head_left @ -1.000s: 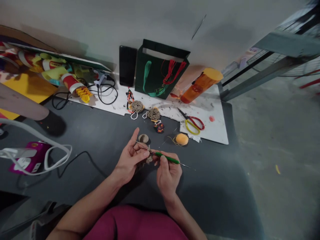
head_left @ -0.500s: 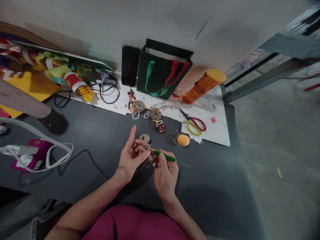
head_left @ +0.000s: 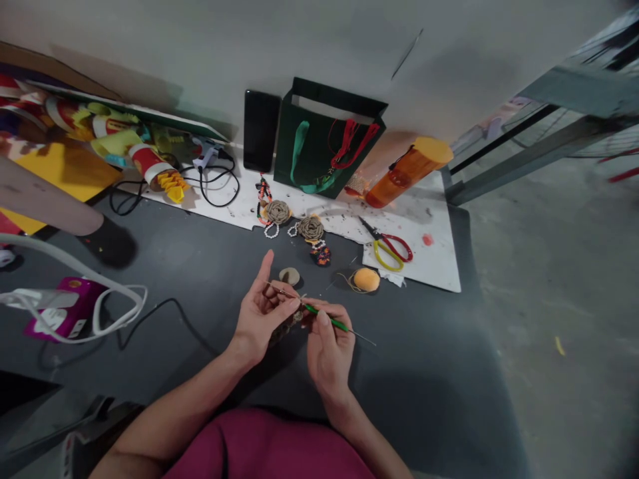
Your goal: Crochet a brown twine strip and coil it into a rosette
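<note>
Together, the hands nearly touch: the right hand (head_left: pixel 329 349) pinches a slim green-handled crochet hook (head_left: pixel 324 315), while the left hand (head_left: pixel 262 313) grips a tan crocheted strip (head_left: pixel 285 329) narrowly, its index finger raised.

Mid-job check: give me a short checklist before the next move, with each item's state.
Green-handled crochet hook gripped in right hand: ok.
Tan crocheted strip held by left hand: ok.
Hook tip caught in the yarn: cannot tell, too small to see.
Thin strand from round orange ball to the strip: cannot tell.
Red-and-yellow-handled scissors lying on the white board, apart from the hands: ok.
</note>
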Demonstrator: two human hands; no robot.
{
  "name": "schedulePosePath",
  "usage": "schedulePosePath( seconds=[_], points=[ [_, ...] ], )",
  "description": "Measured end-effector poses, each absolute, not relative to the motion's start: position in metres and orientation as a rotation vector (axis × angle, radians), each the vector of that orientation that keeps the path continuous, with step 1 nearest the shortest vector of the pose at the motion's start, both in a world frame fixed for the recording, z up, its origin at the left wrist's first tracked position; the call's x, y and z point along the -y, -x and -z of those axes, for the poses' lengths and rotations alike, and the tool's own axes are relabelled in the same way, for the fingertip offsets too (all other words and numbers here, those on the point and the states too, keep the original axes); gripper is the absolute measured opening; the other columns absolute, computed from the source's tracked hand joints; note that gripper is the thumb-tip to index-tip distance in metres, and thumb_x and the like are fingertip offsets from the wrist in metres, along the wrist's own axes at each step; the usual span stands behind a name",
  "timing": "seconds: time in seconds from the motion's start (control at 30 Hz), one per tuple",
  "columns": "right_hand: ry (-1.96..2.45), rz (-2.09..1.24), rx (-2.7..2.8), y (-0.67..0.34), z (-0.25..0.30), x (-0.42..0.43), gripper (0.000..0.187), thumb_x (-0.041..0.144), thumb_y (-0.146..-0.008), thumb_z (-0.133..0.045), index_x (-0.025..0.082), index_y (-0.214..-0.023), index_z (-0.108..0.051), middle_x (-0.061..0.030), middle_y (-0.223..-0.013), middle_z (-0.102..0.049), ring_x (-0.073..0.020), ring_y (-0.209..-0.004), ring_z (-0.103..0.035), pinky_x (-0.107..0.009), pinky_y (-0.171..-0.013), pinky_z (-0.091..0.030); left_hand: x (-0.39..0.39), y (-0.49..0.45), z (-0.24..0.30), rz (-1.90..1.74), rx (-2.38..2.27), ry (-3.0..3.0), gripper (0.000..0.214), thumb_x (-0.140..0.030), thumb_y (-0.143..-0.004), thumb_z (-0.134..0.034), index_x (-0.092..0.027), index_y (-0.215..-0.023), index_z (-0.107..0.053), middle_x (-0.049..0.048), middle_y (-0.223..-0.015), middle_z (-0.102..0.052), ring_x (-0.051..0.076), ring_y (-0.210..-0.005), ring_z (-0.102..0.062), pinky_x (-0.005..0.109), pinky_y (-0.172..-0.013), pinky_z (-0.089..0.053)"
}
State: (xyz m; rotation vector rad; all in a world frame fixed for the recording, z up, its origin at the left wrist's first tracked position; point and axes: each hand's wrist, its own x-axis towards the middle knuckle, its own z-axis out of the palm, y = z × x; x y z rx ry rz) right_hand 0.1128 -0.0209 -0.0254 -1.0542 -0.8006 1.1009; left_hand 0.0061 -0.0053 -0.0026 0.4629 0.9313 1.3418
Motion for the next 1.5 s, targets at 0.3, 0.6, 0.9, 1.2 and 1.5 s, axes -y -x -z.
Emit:
schedulePosePath(
  seconds=[0.3, 0.6, 0.9, 1.2, 1.5],
  points=[
    [1.137, -1.119, 0.762, -0.113, 0.03, 0.024, 0.011, 0.026, -0.079, -0.069, 0.022, -0.09, -0.066, -0.0021, -0.087, -0.073, -0.0161, -0.083, -0.069, -0.032, -0.077, -0.055, 0.004, -0.006, 0.003, -1.341, -0.912, -0.413, 0.094, -0.02, -0.068, -0.08, -0.025, -0.147, -0.031, -0.0038, -0.078, -0.067, 0.007, -0.07, -0.06, 0.018, -0.069, -0.047],
    [1.165, -1.122, 0.793, -0.112, 0.03, 0.027, 0.014, 0.027, -0.082, -0.067, 0.022, -0.094, -0.064, -0.0045, -0.092, -0.073, -0.0182, -0.087, -0.07, -0.033, -0.075, -0.056, 0.002, -0.007, -0.003, -1.349, -0.925, -0.298, 0.08, -0.034, -0.074, -0.075, -0.024, -0.144, -0.038, -0.0037, -0.072, -0.069, 0.01, -0.064, -0.062, 0.021, -0.063, -0.05],
    [1.159, -1.077, 0.774, -0.11, 0.033, 0.031, 0.013, 0.024, -0.081, -0.069, 0.022, -0.093, -0.066, -0.0031, -0.091, -0.073, -0.0169, -0.084, -0.07, -0.028, -0.066, -0.055, 0.002, -0.006, -0.002, -1.346, -0.951, -0.254, 0.073, -0.032, -0.077, -0.072, -0.026, -0.143, -0.041, -0.0007, -0.076, -0.072, 0.012, -0.064, -0.063, 0.023, -0.062, -0.052],
    [1.215, -1.054, 0.837, -0.112, 0.036, 0.031, 0.012, 0.028, -0.085, -0.064, 0.02, -0.093, -0.066, -0.0055, -0.09, -0.073, -0.0182, -0.082, -0.069, -0.03, -0.065, -0.055, 0.002, -0.006, -0.001, -1.357, -0.97, -0.257, 0.074, -0.031, -0.075, -0.074, -0.023, -0.142, -0.043, -0.0002, -0.075, -0.072, 0.01, -0.061, -0.061, 0.02, -0.058, -0.05],
    [1.284, -0.968, 0.887, -0.115, 0.039, 0.034, 0.015, 0.029, -0.084, -0.065, 0.019, -0.095, -0.067, -0.0063, -0.093, -0.073, -0.0195, -0.086, -0.069, -0.033, -0.071, -0.055, 0.006, -0.01, 0.002, -1.446, -1.022, -0.32, 0.069, -0.033, -0.077, -0.072, -0.025, -0.14, -0.046, 0.0033, -0.086, -0.075, 0.009, -0.062, -0.059, 0.02, -0.061, -0.052]
  ],
)
